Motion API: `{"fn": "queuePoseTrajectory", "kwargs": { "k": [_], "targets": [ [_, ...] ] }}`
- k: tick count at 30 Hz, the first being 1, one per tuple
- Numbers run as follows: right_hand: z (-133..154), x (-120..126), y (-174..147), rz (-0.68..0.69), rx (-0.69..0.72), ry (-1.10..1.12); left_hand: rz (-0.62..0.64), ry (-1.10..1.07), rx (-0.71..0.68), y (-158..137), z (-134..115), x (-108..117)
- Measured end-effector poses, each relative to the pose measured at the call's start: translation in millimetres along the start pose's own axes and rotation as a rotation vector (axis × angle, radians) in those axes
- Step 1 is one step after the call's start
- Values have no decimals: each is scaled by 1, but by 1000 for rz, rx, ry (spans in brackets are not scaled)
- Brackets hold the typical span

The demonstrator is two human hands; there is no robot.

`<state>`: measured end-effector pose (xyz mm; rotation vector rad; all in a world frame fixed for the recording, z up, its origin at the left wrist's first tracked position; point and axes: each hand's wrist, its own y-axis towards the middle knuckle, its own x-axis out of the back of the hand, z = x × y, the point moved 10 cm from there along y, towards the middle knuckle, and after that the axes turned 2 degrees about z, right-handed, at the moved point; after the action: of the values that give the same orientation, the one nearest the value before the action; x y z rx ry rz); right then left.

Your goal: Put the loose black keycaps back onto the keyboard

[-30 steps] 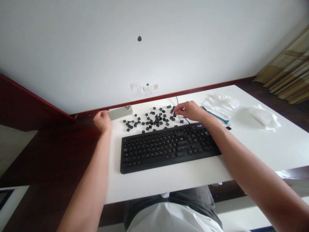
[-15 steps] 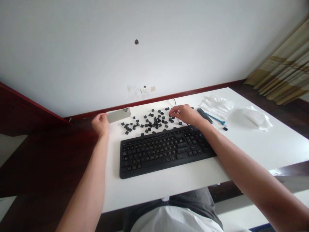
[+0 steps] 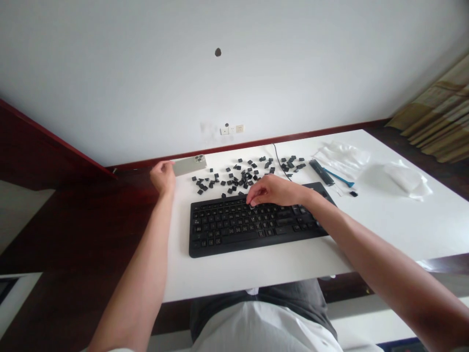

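A black keyboard [image 3: 234,239] lies across the white table, with bare switch sockets showing over much of it. My right hand [image 3: 273,190] hovers above its upper middle, thumb and fingers pinched on a small keycap that they mostly hide. Behind the keyboard, many loose black keycaps [image 3: 240,181] are scattered in a loose pile. At the table's left edge my left hand [image 3: 163,177] is closed, its curled fingers against the near end of a pale phone [image 3: 186,165]. The phone lies with its camera side up.
Right of the keycaps lie a dark strip-like piece [image 3: 321,172], a blue tool [image 3: 339,177] and one separate keycap [image 3: 353,193]. Crumpled white plastic bags [image 3: 406,181] rest farther right. A thin cable [image 3: 280,161] runs back from the keyboard. The wall stands behind the table.
My right hand has come from the loose keycaps toward me, over the upper rows of the keyboard. My left hand stays by the phone. The view has shifted slightly.
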<state>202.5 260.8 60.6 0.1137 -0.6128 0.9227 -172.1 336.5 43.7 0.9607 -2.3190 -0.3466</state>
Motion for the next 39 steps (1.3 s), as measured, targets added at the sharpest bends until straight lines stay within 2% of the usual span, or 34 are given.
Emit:
{"fn": "queuePoseTrajectory", "kwargs": {
  "k": [2, 8, 20, 39],
  "targets": [
    [4, -10, 0, 44, 1, -18, 5, 7, 11, 0, -1, -1],
    [6, -15, 0, 11, -26, -111, 20, -7, 20, 0, -5, -1],
    [-14, -4, -5, 43, -133, -150, 23, 33, 15, 0, -4, -2],
    [5, -10, -10, -9, -171, -310, 2, 9, -30, 3, -1, -4]
  ]
}}
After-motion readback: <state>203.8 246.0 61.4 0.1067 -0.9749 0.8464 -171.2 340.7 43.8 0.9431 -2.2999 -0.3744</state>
